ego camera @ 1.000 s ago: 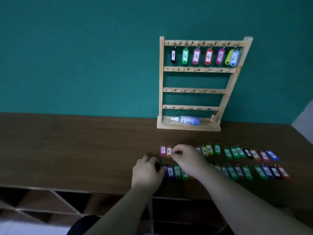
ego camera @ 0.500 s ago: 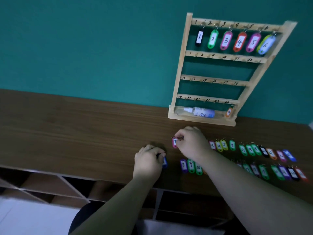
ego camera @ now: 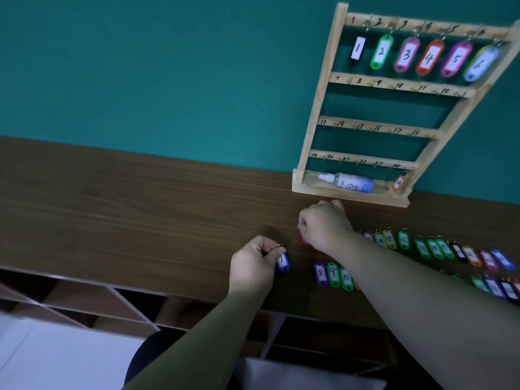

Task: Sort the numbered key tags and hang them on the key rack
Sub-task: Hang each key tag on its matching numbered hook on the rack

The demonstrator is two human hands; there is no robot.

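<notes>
- The brown wood-grain tabletop lay bare on the left, from its near edge to the teal wall.
- Two rows of coloured plastic key tags crowded its near right.
- The pale wooden key rack stood far right against the wall. Six hung tags filled its top rail, while the second and third rails stood open.
- A white spray bottle lay across the rack's foot.
- The right hand, gripping a pink key tag, took up the strip between rack and rows.
- The left hand, pinching a blue key tag, sat just left of the rows.

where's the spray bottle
Head view, upper right: the spray bottle lies on its side on the base of the key rack, left of the orange tag.
</notes>
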